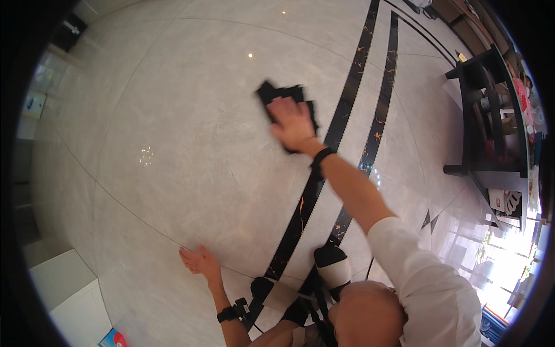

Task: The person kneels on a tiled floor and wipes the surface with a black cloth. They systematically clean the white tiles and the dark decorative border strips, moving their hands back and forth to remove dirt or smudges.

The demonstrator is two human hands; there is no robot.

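Observation:
My right hand lies flat, fingers spread, on a black cloth that is spread on the glossy light stone-tile floor. The hand and cloth are slightly blurred. The cloth sits just left of a black marbled inlay strip, and its edges are rumpled. Nearer my body, at the lower left, my left hand is held over the floor with fingers apart and nothing in it; whether it touches the tile I cannot tell. Each wrist has a black band, the left one with a small device.
A dark open-shelved table holding various items stands at the right. Two black-and-white shoes are just before my body. A white cabinet and a blue-and-red package are at the lower left. Bright windows reflect on the floor at lower right.

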